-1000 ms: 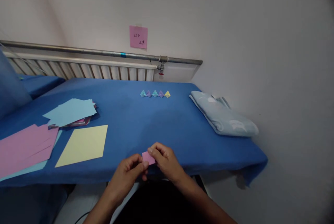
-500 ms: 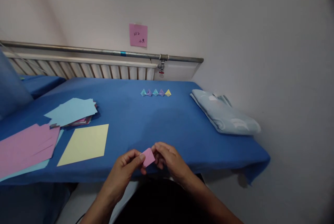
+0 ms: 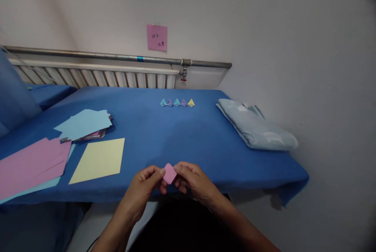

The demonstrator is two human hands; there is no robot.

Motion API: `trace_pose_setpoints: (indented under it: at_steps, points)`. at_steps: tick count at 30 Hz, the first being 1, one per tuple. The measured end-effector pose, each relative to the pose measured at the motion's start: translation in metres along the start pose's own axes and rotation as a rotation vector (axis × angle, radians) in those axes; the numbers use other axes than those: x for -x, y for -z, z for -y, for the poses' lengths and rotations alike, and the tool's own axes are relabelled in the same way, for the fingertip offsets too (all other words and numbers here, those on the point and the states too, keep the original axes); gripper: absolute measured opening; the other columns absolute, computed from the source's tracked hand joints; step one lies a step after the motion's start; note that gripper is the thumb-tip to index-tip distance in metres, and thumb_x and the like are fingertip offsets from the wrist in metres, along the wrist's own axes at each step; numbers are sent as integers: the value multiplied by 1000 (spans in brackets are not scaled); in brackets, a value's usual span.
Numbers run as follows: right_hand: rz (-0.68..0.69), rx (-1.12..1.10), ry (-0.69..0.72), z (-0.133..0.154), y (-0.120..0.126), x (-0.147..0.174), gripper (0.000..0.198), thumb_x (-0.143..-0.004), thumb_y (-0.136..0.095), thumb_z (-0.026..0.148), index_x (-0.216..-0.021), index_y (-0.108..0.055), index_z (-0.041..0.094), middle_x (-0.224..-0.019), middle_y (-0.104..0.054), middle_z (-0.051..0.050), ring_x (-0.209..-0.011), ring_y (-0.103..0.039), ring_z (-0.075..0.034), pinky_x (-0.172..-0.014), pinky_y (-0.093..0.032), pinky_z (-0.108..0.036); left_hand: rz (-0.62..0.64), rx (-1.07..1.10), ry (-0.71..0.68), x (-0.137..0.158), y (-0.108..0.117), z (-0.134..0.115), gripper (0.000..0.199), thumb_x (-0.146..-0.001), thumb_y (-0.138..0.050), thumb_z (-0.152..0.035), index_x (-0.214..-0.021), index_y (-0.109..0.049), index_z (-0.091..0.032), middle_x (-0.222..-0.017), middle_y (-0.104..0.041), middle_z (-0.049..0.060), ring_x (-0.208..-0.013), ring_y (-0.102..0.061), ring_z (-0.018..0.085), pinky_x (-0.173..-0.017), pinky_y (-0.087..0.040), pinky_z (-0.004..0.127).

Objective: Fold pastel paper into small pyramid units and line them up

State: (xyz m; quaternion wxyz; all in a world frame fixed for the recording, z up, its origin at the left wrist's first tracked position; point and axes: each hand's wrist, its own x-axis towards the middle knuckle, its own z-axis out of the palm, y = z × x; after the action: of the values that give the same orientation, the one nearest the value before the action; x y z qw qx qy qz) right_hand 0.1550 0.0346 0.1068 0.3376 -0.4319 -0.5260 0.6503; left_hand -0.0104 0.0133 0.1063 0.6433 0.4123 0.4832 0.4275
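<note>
Left hand [image 3: 139, 189] and right hand [image 3: 198, 183] come together at the near edge of the table, each pinching one side of a single pink square [image 3: 169, 174], thumbs on top and the other fingers curled beneath. It is small, flat, folded paper, turned corner-up like a diamond, with a crease down its face, and it sits between the two hands just over the cloth [image 3: 152, 134]. Far off, near the wall, five pointed paper shapes [image 3: 176, 103] run in one row: two blue, two purple and, at the right end, one yellow, all faceted like little pyramids. To the left lies one smooth yellow sheet [image 3: 98, 161]; beyond it a ragged pile [image 3: 85, 124] has blue paper on top and mixed colours under, too tight for me to count. Nearer left, several pink sheets [image 3: 32, 165] overlap in a fan over blue paper [image 3: 49, 183]. One soft, pale blanket [image 3: 258, 126], folded thick, rests on the right. Behind, a ribbed radiator [image 3: 117, 78] stands under one metal pipe [image 3: 108, 56], and one square pink note [image 3: 157, 37] with handwriting is stuck on the plain wall.
</note>
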Motion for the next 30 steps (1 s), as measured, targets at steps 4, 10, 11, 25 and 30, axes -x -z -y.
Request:
trace_pose_setpoints:
  at_steps: [4, 10, 11, 25, 30]
  points:
    - [27, -62, -6, -7, 2, 2, 34, -82, -52, 50, -73, -58, 17, -63, -55, 1, -52, -47, -9, -46, -34, -20, -40, 69, 24, -2, -1, 3, 31, -71, -69, -45, -64, -63, -16, -61, -62, -2, -53, -53, 8, -59, -40, 21]
    - [1, -84, -8, -12, 1, 4, 29, -79, -58, 45, -72, -58, 17, -58, -54, 4, -45, -43, -6, -44, -32, -19, -37, 107, 81, -1, -6, 2, 31, -67, -73, -45, -67, -66, -15, -64, -66, 0, -54, -56, 9, -59, -43, 21]
    - [-11, -72, -7, -12, 1, 4, 29, -79, -58, 44, -71, -58, 17, -57, -53, 4, -44, -42, -6, -43, -31, -19, -36, 114, 87, -1, -6, 1, 31, -67, -74, -45, -67, -66, -15, -64, -66, 0, -54, -57, 9, -59, -43, 21]
    - [-212, 323, 441, -11, 10, 8, 16, -78, -58, 22, -92, -65, 24, -88, -61, -1, -79, -54, -14, -71, -42, -26, -45, 206, 169, -10, 0, 2, 41, -55, -80, -47, -69, -61, -14, -62, -66, 0, -51, -60, 9, -58, -49, 23]
    - [-188, 70, 199, -12, 6, -1, 14, -77, -58, 28, -88, -63, 21, -69, -58, 3, -58, -49, -10, -57, -39, -23, -26, 124, 142, -18, -4, 3, 42, -59, -76, -50, -72, -61, -13, -67, -66, 2, -53, -59, 10, -60, -51, 26]
